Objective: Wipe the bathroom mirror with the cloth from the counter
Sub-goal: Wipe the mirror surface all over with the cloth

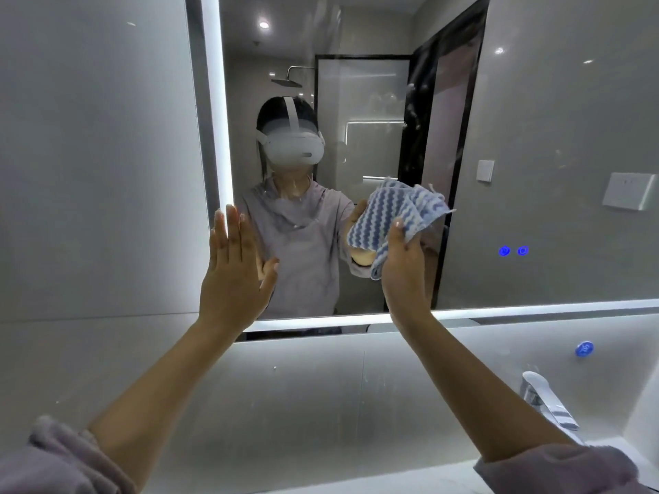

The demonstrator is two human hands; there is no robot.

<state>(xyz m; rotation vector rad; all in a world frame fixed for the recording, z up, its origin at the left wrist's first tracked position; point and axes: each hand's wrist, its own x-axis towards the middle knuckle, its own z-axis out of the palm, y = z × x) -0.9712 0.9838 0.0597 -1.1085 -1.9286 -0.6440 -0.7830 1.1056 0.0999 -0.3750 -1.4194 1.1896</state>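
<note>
The cloth (388, 219), striped blue and white, is off the counter and raised in front of the lower middle of the mirror (552, 119), bunched and partly folded, with one corner hanging below the grip. Whether it presses on the glass or sits just off it cannot be told from this view. Pale smears and spots show on the glass above and to the right of the cloth, along the dark door reflection, so most of the wiping appears to be left; the pick-up step is done.

The right hand (404, 265) is raised with the forearm extended up and forward, back of the hand toward the camera. Its fingers are closed around the lower edge of the cloth, thumb tip visible on the near side.

The left hand (235, 272) is raised at the lit left edge of the mirror, palm facing the glass, fingers straight and together, thumb spread; it holds nothing. Contact with the surface cannot be confirmed.

A tap (545, 397) stands low at the right, well apart from both hands
</note>
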